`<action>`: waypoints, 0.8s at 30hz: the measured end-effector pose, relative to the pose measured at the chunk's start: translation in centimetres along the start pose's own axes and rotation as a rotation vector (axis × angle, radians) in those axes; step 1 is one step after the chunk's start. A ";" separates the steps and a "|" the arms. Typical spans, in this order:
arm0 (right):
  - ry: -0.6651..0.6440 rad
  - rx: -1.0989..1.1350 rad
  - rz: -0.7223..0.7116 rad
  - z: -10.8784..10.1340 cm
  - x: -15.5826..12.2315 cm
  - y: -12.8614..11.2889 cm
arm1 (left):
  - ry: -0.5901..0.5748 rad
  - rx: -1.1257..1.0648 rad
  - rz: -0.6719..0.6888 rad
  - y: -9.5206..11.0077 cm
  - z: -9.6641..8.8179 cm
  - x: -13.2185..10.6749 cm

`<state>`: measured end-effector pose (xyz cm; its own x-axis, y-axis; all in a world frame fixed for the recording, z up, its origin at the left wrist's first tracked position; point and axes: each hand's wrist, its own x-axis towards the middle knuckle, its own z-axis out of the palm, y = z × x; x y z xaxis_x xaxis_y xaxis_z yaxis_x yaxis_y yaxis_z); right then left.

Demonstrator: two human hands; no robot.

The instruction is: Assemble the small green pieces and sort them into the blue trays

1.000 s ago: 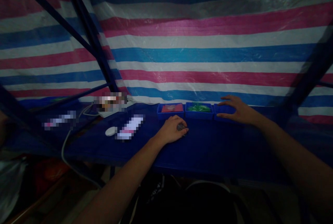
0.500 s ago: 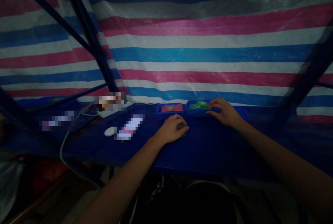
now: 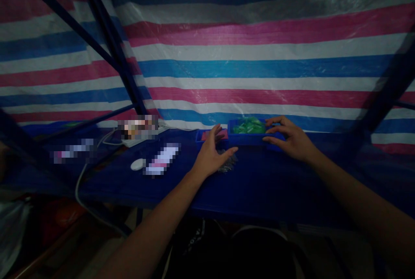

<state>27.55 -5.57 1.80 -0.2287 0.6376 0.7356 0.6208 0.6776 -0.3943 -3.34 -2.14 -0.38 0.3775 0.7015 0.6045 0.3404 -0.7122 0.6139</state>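
My left hand (image 3: 212, 151), fingers spread, hovers over a small pile of thin, clear or grey pieces (image 3: 228, 162) on the blue table; the pile is partly hidden and blurred. Just behind it stands a small blue tray (image 3: 198, 141) holding a flat pinkish-red item (image 3: 223, 134). To its right is a second blue tray (image 3: 238, 140), filled with green, plastic-looking pieces (image 3: 249, 126). The fingertips and thumb of my right hand (image 3: 287, 138) are at the right end of this tray and appear to grip it.
A phone-like pixelated shape (image 3: 163, 158) and a white round disc (image 3: 138, 164) lie on the blue table (image 3: 259, 188) at left. Behind them are a white power strip (image 3: 142, 138) and cables. Blue metal posts (image 3: 129, 80) frame a striped sheet (image 3: 259, 67).
My left hand has opened and lifted off the small pile, uncovering it. The tray of green pieces has shifted slightly up and tilted, and my right hand has moved a little right.
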 end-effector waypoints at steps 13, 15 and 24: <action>-0.028 0.378 0.159 1.1 -0.3 -0.8 | -0.020 -0.164 -0.064 -0.1 -0.1 0.1; 0.002 0.439 0.207 1.2 -0.3 -0.8 | -0.024 -0.201 -0.080 0.0 -0.1 0.0; -0.106 0.451 0.431 -0.5 -0.7 -0.1 | -0.166 -0.029 0.077 0.6 -0.3 -0.3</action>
<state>28.00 -6.27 1.63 -0.1157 0.9050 0.4094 0.3017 0.4248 -0.8535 -3.50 -2.79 0.01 0.5394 0.6292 0.5596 0.2811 -0.7610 0.5847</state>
